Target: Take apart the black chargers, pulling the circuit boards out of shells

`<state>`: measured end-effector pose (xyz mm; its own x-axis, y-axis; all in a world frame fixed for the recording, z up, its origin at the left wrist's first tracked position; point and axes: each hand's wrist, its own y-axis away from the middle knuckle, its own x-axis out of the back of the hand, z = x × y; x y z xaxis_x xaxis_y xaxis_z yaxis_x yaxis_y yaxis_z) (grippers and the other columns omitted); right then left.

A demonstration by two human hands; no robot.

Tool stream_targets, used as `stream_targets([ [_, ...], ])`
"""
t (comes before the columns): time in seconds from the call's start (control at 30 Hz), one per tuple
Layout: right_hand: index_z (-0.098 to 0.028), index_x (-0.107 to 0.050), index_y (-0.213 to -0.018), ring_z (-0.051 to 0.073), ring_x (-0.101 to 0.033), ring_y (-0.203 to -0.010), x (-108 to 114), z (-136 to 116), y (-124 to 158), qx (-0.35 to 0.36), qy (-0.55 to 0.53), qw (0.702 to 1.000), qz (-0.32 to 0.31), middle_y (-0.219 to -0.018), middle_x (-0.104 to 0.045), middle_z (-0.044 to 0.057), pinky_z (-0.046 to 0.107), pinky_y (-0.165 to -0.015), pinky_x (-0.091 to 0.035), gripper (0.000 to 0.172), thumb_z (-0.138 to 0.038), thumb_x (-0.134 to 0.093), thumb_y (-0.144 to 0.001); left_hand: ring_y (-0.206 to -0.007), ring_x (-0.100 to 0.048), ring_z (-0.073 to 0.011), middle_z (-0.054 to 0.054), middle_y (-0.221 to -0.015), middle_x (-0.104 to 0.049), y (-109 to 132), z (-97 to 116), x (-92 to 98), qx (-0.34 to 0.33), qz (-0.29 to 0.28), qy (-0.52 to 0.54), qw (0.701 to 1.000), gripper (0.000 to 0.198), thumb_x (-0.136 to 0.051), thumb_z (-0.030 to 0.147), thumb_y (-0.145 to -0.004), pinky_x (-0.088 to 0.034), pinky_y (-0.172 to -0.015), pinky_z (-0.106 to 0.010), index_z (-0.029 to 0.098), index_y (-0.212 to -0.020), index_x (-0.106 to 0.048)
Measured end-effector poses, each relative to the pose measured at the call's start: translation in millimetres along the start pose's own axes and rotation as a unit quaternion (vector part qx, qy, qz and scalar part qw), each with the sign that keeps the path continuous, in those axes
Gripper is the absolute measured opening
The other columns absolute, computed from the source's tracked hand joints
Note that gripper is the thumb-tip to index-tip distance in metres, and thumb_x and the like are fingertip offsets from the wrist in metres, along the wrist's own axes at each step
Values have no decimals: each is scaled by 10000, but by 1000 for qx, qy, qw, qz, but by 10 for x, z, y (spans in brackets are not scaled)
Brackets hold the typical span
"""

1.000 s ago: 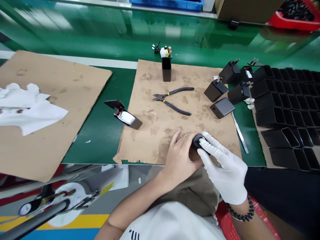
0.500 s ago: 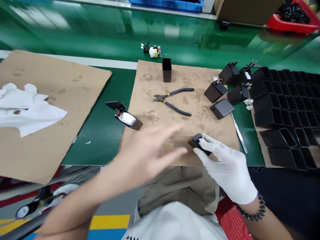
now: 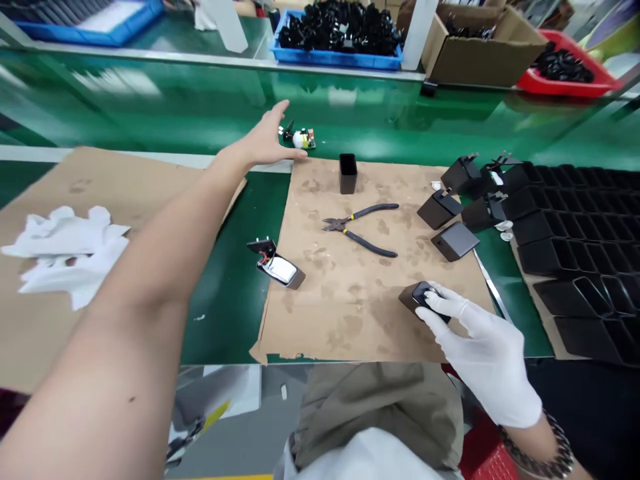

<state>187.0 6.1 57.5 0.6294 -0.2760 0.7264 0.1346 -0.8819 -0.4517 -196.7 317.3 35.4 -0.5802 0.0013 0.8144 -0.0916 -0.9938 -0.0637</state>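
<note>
My bare left hand [image 3: 265, 139] is stretched far out over the green belt, fingers open, right beside a small circuit board [image 3: 300, 138] that lies there. My right hand [image 3: 475, 340], in a white glove, rests on the brown cardboard mat [image 3: 350, 313] with its fingers wrapped over a small black charger case [image 3: 417, 298]. Black cutting pliers [image 3: 361, 225] lie in the middle of the mat. An upright black shell [image 3: 347, 173] stands at the mat's far edge.
Several black charger bodies [image 3: 453, 200] sit at the mat's right, beside rows of empty black shells [image 3: 575, 227]. An opened charger [image 3: 277, 265] lies left of the mat. White cloth [image 3: 65, 250] rests on a second cardboard sheet. Bins of parts [image 3: 340, 33] line the back.
My left hand left the black case and reached forward and left to the circuit board on the belt. My view tilted up. The gloved right hand stayed on the case.
</note>
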Motion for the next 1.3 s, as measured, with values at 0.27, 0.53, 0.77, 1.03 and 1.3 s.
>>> stream_targets([
  [0.27,-249,-753,-1065,215,-805,-928,-309,144,57,5,23,999,44,-1166,-795,43,276,-773,-682,208,-175,-760,-870,-1441,-471,-255,-174,-1396,-673,-391,-4,-22,15,-43,-116,992,355,-842,176,-807,-77,-1232,-733,-56,-972,-631],
  [0.53,-240,-742,-1092,235,-784,-1035,-340,169,-9,0,-13,1000,-9,-1175,-791,33,337,-914,-681,199,-200,-710,-900,-1440,-450,-221,-199,-1475,-605,-89,83,53,30,22,-171,985,313,-613,188,-1011,-30,-1244,-678,-86,-1161,-588],
  [0.77,-184,-748,-1117,284,-764,-1092,-218,188,-62,25,-6,997,-79,-1223,-766,104,390,-959,-661,197,-221,-668,-941,-1181,-601,-203,-133,-1267,-700,443,782,482,-126,62,-179,974,626,-440,474,-1011,-394,-1118,-537,-71,-1272,-601],
  [1.03,-175,-729,-1227,378,-764,-1063,-167,276,-130,50,55,981,-179,-1315,-710,162,565,-861,-663,304,-218,-576,-968,-1131,-643,-295,-129,-1164,-735,2015,1452,-203,-379,-8,-214,900,345,-525,303,-1029,-450,-1104,-565,98,-1278,-646],
  [1.3,-239,-744,-999,237,-785,-1026,-195,373,-291,-383,-503,770,-86,-1168,-794,44,383,-856,-683,215,-397,-697,-860,-1227,-636,-345,-213,-1329,-694,2933,1491,-933,-381,69,-274,880,391,-553,223,-1014,-455,-1099,-535,39,-1357,-589],
])
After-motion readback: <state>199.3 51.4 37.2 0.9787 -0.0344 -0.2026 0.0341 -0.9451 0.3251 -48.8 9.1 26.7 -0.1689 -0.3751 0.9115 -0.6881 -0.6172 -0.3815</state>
